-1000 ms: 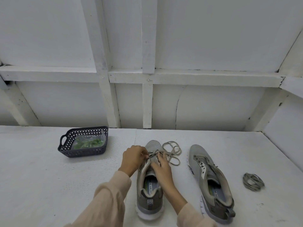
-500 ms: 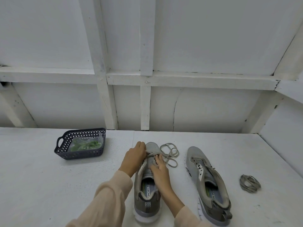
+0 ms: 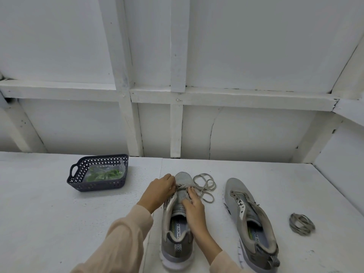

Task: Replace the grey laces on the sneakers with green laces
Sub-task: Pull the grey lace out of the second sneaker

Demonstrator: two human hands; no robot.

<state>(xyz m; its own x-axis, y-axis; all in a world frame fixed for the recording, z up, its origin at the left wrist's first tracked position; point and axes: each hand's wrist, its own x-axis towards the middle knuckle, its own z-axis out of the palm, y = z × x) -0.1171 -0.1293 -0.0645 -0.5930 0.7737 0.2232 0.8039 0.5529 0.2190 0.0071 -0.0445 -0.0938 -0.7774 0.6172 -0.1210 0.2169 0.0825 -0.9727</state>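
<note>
Well, my left hand (image 3: 160, 189) pinches the grey lace (image 3: 205, 187) at the toe to pull it out. My right hand (image 3: 194, 203) grips the sneaker (image 3: 177, 235) so it cannot slide. Green laces (image 3: 110, 173) wait in the basket (image 3: 98, 187) at ten o'clock.

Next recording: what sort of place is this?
Likely a purpose-built recording booth or workshop bench, not a home: bare white-painted work surface, white panel wall braced with painted battens, and only task props out, like the dark basket and a sneaker.
</note>
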